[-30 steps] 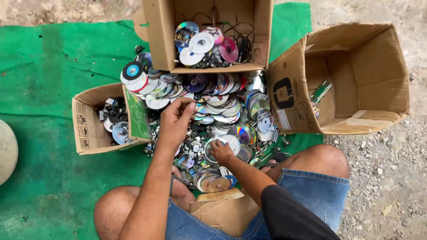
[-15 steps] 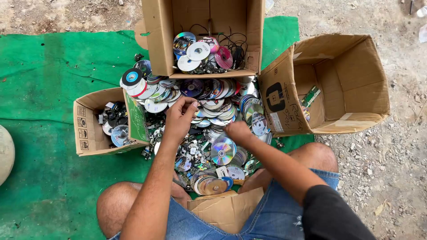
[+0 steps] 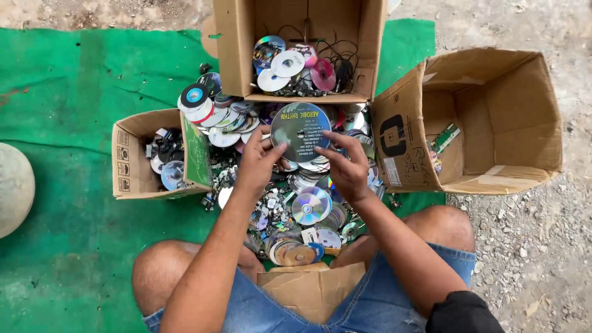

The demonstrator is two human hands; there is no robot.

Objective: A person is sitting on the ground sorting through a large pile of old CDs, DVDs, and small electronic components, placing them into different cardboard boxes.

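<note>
Holding a grey disc (image 3: 300, 131) face-up, both hands (image 3: 258, 161) (image 3: 348, 168) pinch its edges.

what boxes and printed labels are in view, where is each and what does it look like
Top box: top centre, open brown cardboard, discs and black cables inside.
Right box: tipped on its side, brown, black logo mark on its flap.
Left box: small, brown, black symbols on its side, a green panel at its right edge.
Held disc: between left hand and right hand, round, grey-green, printed face.
</note>
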